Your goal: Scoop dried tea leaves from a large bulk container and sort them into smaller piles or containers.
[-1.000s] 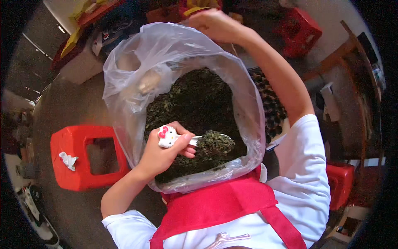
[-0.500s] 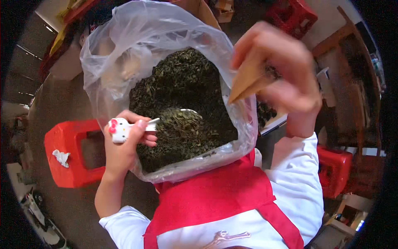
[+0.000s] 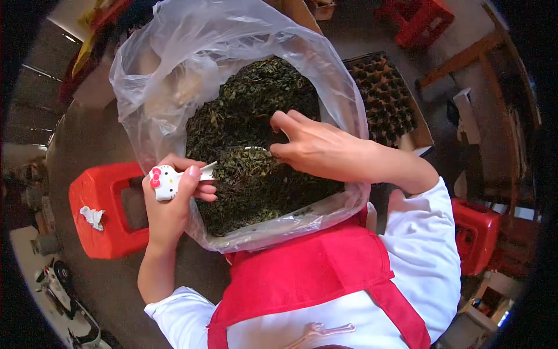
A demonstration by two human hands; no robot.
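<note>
Toward the left edge of the floor (image 3: 107, 136), low down, a white-and-black scooter (image 3: 72, 302), cut by the dark rim of the view. Just right of there, a red stool (image 3: 96, 180), crumpled white tissue (image 3: 92, 217) on top. Next, a large clear plastic bag (image 3: 232, 35), wide-mouthed, filled with dark dried leaves (image 3: 250, 81); slack plastic piled high along the far left edge of the mouth, clouding a pale brown patch behind. Beyond the far edge, a strip of cardboard (image 3: 296, 11). Outside the right edge, a shallow box (image 3: 427, 136) with rows of dark, pointed pieces (image 3: 383, 87). Farther right, one red stool near the floor's far side, another beside the right sleeve (image 3: 418, 232), and wooden framing (image 3: 465, 64).

At the bag's left edge, left hand (image 3: 168, 209) closed around the white cat-face handle of a spoon (image 3: 207, 170), thumb on top; bowl reaching right into the leaves, only a pale rim showing. Right forearm (image 3: 378, 160) across the right edge, hiding part of bag and box. Right hand (image 3: 314, 148) above the leaves, back upward, fingers curled, partly open, with a gap between thumb and forefinger near the bowl; undersides hidden, so impossible to tell whether any leaf in grasp.
</note>
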